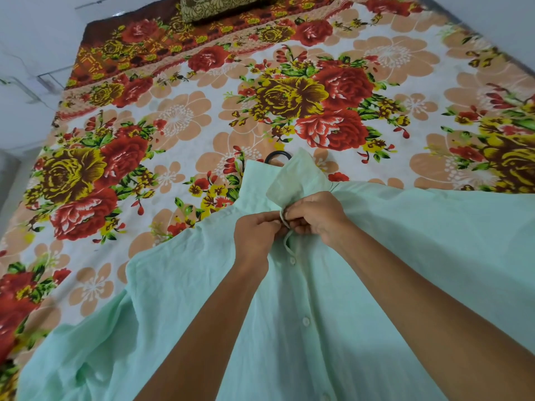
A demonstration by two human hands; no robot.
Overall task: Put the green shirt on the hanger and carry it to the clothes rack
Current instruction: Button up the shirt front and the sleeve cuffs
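The pale green shirt (390,256) lies spread front-up on the bed, collar pointing away from me, white buttons running down its placket. A black hanger hook (276,155) pokes out above the collar; the rest of the hanger is hidden inside the shirt. My left hand (254,235) and my right hand (315,217) meet just below the collar, both pinching the placket edges at the top button. The fingertips touch each other over the fabric.
The bed is covered with a floral sheet (202,111) of red, yellow and peach flowers. A brown patterned pillow (228,5) lies at the far end. Pale floor or wall (26,53) borders the bed on the left.
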